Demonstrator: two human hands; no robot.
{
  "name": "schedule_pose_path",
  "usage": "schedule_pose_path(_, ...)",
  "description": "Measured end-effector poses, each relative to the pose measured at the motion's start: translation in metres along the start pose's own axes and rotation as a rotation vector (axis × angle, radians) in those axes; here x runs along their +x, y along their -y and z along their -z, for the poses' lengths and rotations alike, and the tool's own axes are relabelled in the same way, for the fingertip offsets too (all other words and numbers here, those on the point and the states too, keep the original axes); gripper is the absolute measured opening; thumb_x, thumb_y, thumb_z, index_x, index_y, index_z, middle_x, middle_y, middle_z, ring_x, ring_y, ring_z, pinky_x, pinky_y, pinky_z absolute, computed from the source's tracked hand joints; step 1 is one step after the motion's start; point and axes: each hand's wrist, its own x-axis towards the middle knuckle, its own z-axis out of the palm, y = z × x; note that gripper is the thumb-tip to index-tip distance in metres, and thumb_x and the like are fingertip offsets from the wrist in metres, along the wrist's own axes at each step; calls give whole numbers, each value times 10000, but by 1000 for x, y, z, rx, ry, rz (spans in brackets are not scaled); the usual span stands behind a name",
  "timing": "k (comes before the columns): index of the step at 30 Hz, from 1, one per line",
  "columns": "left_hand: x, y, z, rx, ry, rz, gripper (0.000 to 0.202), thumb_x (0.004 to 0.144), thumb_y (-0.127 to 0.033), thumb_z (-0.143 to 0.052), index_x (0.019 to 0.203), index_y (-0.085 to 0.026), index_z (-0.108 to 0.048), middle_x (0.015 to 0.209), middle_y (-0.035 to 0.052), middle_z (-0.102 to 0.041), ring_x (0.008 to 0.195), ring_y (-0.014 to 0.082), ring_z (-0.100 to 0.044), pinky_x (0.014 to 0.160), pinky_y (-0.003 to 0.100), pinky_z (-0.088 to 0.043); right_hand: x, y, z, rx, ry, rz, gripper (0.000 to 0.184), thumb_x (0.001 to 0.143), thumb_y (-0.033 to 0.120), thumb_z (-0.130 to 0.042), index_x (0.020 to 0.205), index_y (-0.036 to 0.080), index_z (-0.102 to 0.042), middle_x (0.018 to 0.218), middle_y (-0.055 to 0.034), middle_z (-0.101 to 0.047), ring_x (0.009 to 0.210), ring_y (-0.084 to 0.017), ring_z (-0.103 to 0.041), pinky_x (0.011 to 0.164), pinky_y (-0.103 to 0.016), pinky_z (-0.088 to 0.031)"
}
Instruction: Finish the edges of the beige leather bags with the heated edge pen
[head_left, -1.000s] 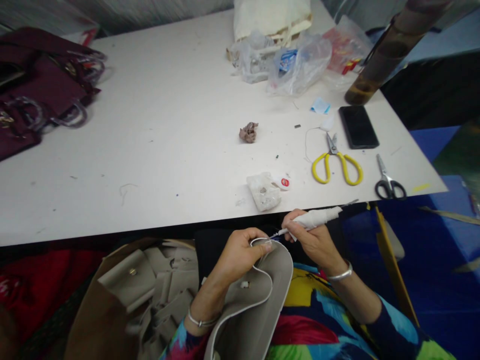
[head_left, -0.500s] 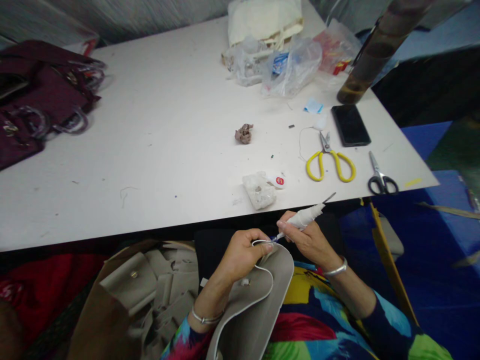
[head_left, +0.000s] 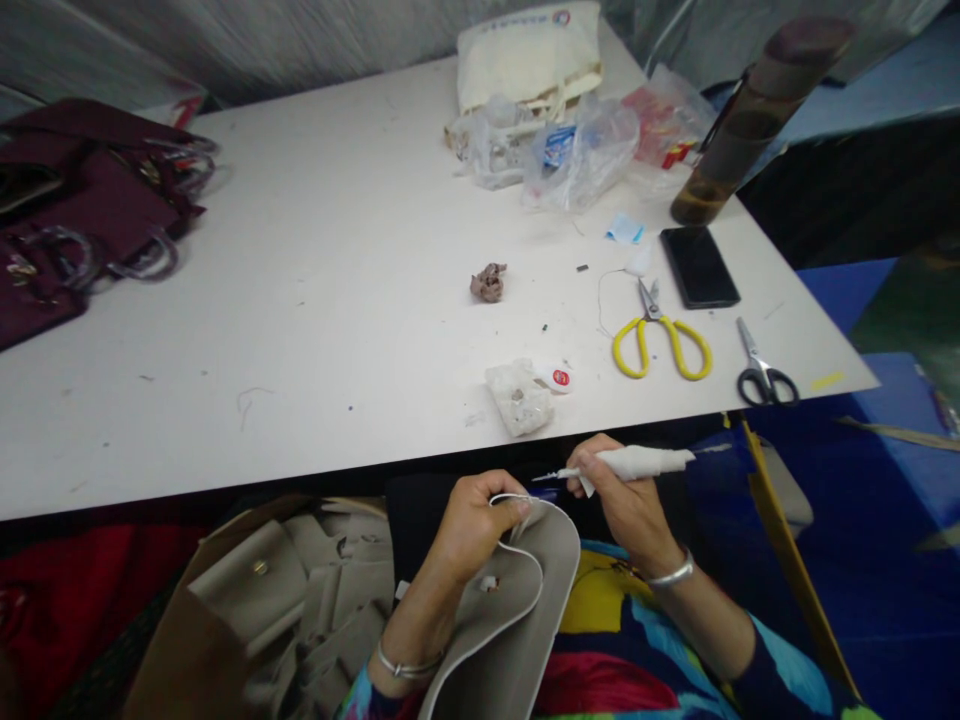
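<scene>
My left hand (head_left: 474, 522) is closed on the curved white-edged rim of a beige leather piece (head_left: 517, 610) lying across my lap, below the table's front edge. My right hand (head_left: 628, 497) grips a thin tool with a white-wrapped handle (head_left: 637, 461); its fine tip points left, just above the leather's rim and close to my left fingers. Both wrists wear a silver bangle.
A white table (head_left: 322, 300) carries yellow-handled scissors (head_left: 660, 335), black scissors (head_left: 761, 370), a black phone (head_left: 699, 266), a small clear packet (head_left: 517, 396), a brown crumpled scrap (head_left: 488, 282), plastic bags (head_left: 577, 145), a brown bottle (head_left: 742, 120) and maroon handbags (head_left: 82, 215). Beige cut pieces (head_left: 300, 590) fill a bag at lower left.
The tool's tip has drawn back a little from the leather's rim and the handle now lies more level. The view has tilted slightly.
</scene>
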Motion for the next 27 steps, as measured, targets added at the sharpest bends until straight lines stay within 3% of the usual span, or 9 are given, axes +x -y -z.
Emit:
schedule_pose_path(5, 2, -1, 5, -66, 16, 14, 158, 626, -284, -790, 676, -144, -735, 670, 21, -678, 665, 153, -552, 709, 286, -425, 26, 20, 1, -152, -82, 216, 239, 1018, 425, -662, 905, 214, -678, 765, 1, -656, 699, -151, -601, 696, -284, -496)
schedule_pose_path(8, 3, 0, 10, -124, -3, 51, 187, 607, -288, -813, 700, -140, -746, 657, 12, -667, 643, 142, -530, 690, 279, -412, 37, 29, 0, -233, -64, 289, 228, 1007, 429, -682, 926, 216, -680, 790, 6, -644, 716, -149, -585, 705, -284, -481)
schedule_pose_path(17, 4, 6, 20, -240, -19, 83, 224, 541, -287, -865, 653, -129, -753, 648, 32, -679, 643, 148, -544, 688, 277, -413, 46, 29, -6, -281, -26, 357, 242, 1012, 427, -670, 906, 211, -674, 819, 3, -656, 750, -156, -604, 726, -287, -495)
schedule_pose_path(27, 4, 11, 26, -244, 5, 78, 238, 565, -297, -881, 669, -129, -749, 650, 29, -677, 634, 141, -537, 668, 268, -415, 50, 28, -11, -362, 20, 372, 193, 1004, 374, -681, 910, 206, -683, 863, -9, -693, 768, -168, -627, 756, -309, -508)
